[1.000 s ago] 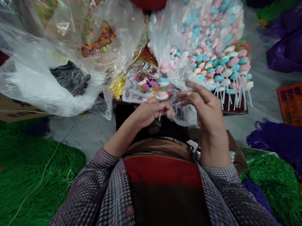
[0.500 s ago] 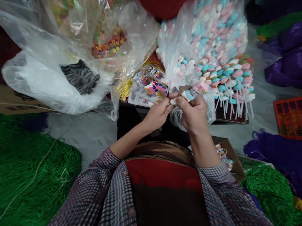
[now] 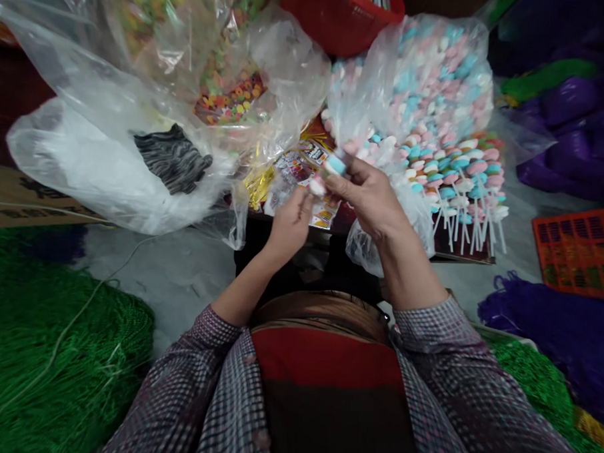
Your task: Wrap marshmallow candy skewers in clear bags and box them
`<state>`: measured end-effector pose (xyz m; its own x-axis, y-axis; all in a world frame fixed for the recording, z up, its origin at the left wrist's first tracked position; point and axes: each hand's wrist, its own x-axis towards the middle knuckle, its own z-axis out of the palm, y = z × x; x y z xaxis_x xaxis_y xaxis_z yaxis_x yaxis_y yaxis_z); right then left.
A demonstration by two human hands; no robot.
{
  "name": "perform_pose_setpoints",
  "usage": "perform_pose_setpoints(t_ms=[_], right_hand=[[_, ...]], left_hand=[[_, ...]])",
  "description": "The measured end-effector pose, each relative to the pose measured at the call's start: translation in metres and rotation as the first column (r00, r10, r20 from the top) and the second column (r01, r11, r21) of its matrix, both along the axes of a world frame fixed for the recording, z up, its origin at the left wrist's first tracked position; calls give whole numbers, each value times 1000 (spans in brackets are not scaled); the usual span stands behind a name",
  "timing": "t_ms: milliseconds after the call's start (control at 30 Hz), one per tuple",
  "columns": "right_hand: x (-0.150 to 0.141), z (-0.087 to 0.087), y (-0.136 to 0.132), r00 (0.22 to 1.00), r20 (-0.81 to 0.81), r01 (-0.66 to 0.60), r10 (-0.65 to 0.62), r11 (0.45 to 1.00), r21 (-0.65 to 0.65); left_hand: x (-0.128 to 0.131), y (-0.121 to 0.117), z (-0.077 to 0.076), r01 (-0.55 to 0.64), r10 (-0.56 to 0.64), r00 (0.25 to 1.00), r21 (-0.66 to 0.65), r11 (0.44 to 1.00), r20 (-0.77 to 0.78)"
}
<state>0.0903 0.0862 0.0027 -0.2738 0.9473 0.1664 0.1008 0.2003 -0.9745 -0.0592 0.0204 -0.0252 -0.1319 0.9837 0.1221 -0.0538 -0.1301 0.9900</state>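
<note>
My right hand (image 3: 368,193) pinches a blue, white and pink marshmallow piece (image 3: 335,163) between thumb and fingers, above the near edge of the table. Close by on the left, my left hand (image 3: 290,223) has its fingertips pressed together beside the candy's pinkish-white end (image 3: 317,186). Blur hides what, if anything, those fingertips grip. Under the hands lie printed clear plastic wrappers (image 3: 299,163) and gold twist ties (image 3: 261,185). Right of my right hand, several marshmallow skewers (image 3: 459,163) are stacked with white sticks toward me.
A large bag of loose marshmallows (image 3: 435,74) stands behind the skewers. Bags of colourful ring candies (image 3: 236,99) and a white bag with a dark bundle (image 3: 173,158) fill the left. A red basket (image 3: 343,18) is at the back. Green netting (image 3: 62,357) and an orange crate (image 3: 578,254) flank me.
Both hands have shifted left, and the marshmallow candy has moved left and up with my right hand. My hands are slightly farther apart. The camera view has tilted a little.
</note>
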Motion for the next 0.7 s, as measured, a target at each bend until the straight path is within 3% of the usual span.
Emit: perform_pose_setpoints(t_ms=[67,133,233,300,367,533,700], right_hand=[[-6,-3,25,987,152,-53,47,998,39],[-15,-8,47,920,390,-11,-39,992,125],[-31,-18,64,665,718,46,-204,971,232],[-41,-25,67,512,824,50,-243,966,254],[-47,-31,65,427,865,55,-264,962,267],[-51,-40,65,371,881,82,-294,955,285],[-43,-42,72,465,834,89,-298,953,291]], left_hand=[[-12,5,2,-17,56,954,-132,991,294],[-21,8,8,-8,120,869,-228,974,480],[-29,8,17,13,147,822,-277,961,550],[-31,7,20,20,153,813,-290,957,562],[-32,6,20,24,160,799,-296,955,579],[-33,7,19,34,172,776,-312,949,607],[-30,6,20,55,162,782,-325,944,601]])
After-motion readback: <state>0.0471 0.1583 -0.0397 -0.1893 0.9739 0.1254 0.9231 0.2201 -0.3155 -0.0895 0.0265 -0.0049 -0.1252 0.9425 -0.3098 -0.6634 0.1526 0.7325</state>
